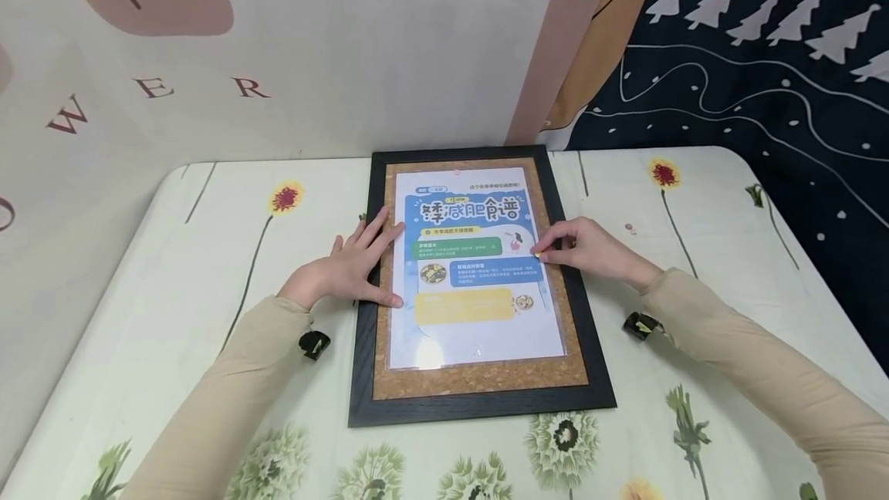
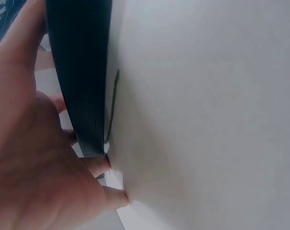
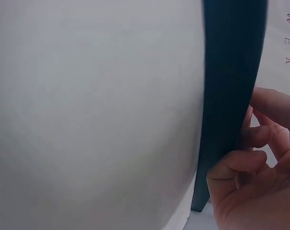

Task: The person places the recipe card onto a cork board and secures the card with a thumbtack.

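A cork board [image 1: 479, 386] in a black frame [image 1: 486, 406] lies flat on the table, with a printed poster sheet [image 1: 444, 347] over the cork. At the sheet's top middle sits a small pink pushpin [image 1: 456, 172]. My left hand [image 1: 340, 267] spreads across the frame's left side, thumb and fingertips on the sheet's left edge; in the left wrist view its lower fingers reach past the frame's side [image 2: 83, 72]. Thumb and index finger of my right hand [image 1: 593, 249] pinch a small yellow pushpin [image 1: 538, 253] at the sheet's right edge. The right wrist view hides the pin.
A flowered cloth [image 1: 646, 438] covers the table. Behind it hangs a pale printed curtain [image 1: 389, 52], with a dark one bearing white trees [image 1: 694, 122] at the right. Small black cameras [image 1: 315, 345] are worn at both wrists, close above the cloth.
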`<state>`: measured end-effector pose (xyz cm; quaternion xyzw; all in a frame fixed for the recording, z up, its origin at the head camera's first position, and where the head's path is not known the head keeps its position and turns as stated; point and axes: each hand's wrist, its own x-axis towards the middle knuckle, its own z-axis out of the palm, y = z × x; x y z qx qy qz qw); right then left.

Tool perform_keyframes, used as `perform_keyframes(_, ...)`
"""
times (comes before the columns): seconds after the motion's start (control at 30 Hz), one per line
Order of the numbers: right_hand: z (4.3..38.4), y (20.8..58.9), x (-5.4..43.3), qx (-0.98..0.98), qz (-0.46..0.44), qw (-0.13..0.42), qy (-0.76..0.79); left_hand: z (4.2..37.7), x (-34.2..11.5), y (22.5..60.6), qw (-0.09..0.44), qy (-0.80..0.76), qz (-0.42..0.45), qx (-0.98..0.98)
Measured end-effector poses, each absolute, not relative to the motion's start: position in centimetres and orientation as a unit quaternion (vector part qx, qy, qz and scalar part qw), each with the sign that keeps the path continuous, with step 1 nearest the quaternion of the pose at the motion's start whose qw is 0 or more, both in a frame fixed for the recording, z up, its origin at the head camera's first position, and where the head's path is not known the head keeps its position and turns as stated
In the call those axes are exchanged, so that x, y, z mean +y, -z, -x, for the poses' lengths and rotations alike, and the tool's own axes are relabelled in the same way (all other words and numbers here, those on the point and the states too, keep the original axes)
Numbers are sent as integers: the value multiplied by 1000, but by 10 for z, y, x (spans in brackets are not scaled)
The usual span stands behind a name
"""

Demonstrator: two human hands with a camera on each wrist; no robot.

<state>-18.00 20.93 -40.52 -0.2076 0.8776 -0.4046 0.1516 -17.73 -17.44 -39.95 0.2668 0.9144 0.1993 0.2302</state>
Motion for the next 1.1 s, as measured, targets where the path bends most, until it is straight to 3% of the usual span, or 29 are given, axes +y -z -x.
perform_keyframes(0.87,179,407,209,868,146,182,438,177,-176,401,232,-203,-271,912)
perform_keyframes(1.1,177,407,211,871,145,161,442,177,-176,400,229,-204,-274,911)
